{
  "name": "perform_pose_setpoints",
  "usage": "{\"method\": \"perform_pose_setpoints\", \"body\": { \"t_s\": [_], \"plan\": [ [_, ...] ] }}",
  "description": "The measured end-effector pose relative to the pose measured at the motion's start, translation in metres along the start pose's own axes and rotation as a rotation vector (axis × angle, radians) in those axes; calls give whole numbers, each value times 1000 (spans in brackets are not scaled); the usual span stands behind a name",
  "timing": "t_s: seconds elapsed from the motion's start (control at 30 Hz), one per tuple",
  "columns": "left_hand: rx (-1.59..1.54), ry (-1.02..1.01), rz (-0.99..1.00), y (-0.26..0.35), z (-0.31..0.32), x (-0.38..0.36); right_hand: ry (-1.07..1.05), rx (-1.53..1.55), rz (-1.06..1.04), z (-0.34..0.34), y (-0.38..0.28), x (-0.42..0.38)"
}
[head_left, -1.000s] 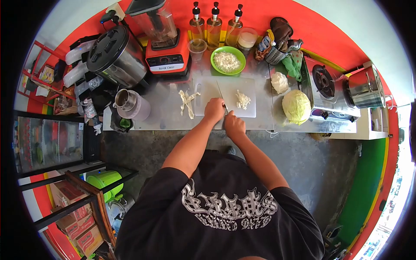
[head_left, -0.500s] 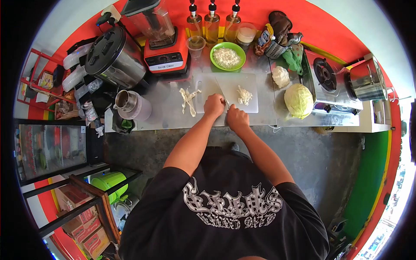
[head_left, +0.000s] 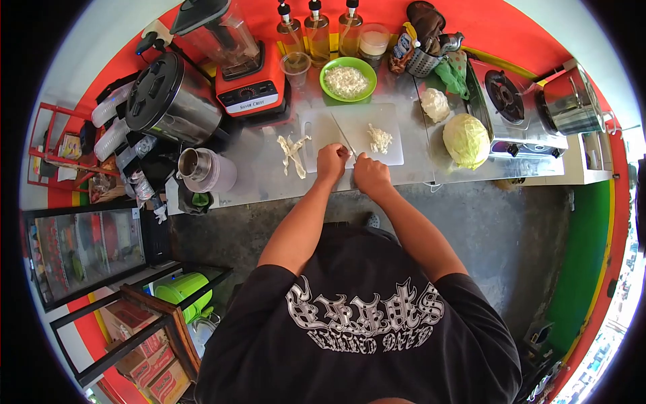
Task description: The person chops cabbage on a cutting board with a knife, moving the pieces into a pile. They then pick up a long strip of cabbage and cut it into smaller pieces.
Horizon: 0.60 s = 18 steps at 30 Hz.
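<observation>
My right hand (head_left: 371, 173) is closed round the handle of a knife (head_left: 342, 132), its blade pointing away over the white cutting board (head_left: 319, 128). Beside the blade, my left hand (head_left: 332, 162) has its fingers drawn together at the board's near edge; whatever they hold is too small to make out. A small heap of chopped pale vegetable (head_left: 379, 139) lies on the right of the board. Pale stringy trimmings (head_left: 293, 155) lie by its left edge. Behind the board, a green bowl (head_left: 373, 83) holds more finely chopped white pieces.
A cabbage (head_left: 466, 141) and a smaller whitish, lumpy head (head_left: 435, 105) sit to the right, before the gas stove (head_left: 505, 97). To the left stand a red blender (head_left: 250, 94), a large steel container (head_left: 176, 97) and a pinkish jug (head_left: 217, 174). Pump bottles (head_left: 316, 34) line the back.
The view has tilted slightly. Both hands stay close together at the board's near edge, with the knife still in my right hand. The heap and bowl look unchanged.
</observation>
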<state>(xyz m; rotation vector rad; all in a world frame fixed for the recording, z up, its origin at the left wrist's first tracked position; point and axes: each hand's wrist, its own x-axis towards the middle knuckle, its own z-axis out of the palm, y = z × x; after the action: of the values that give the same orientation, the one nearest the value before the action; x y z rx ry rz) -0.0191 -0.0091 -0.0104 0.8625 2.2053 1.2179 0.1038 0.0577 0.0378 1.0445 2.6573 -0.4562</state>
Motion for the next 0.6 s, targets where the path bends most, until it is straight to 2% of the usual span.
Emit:
{"method": "perform_pose_setpoints", "body": {
  "t_s": [0.1, 0.2, 0.53, 0.6],
  "plan": [
    [-11, 34, 58, -5, 1, 1, -60, -37, 48, 6, -3, -8],
    [-75, 27, 30, -6, 1, 1, -47, -6, 63, 4, -4, -10],
    [26, 9, 88, -2, -7, -3, -26, -12, 12, 4, -2, -3],
    [-33, 10, 99, -4, -7, -3, -36, 41, 80, 7, -5, -7]
  ]
}}
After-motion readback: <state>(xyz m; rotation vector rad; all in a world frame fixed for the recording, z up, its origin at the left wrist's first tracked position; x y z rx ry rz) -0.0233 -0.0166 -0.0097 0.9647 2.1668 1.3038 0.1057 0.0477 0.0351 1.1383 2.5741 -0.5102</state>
